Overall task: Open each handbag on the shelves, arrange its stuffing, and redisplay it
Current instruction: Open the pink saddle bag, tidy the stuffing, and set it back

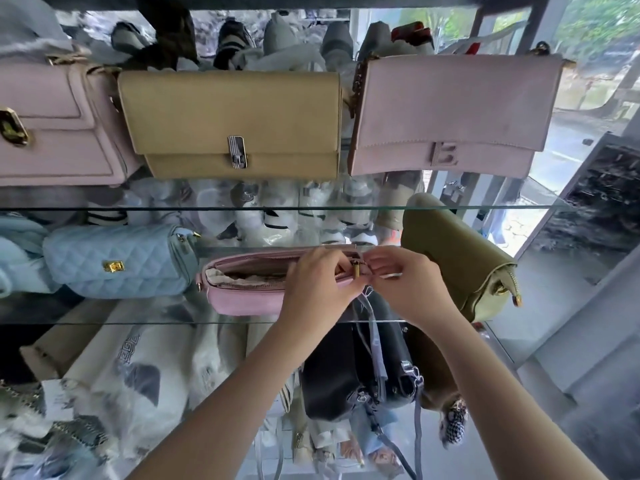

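A small pink handbag (242,289) lies on the middle glass shelf (138,322) with its top zip partly open. Crumpled paper stuffing (239,277) shows inside. My left hand (317,289) pinches the gold zip pull (356,270) at the bag's right end. My right hand (405,282) grips the bag's right end and a thin white tag just beside the pull. The bag's right part is hidden under both hands.
A light blue quilted bag (117,261) lies to the left and an olive bag (460,258) leans to the right. On the upper shelf stand a tan bag (232,124) and two pink bags (453,116). Black bags (353,368) and wrapped items sit below.
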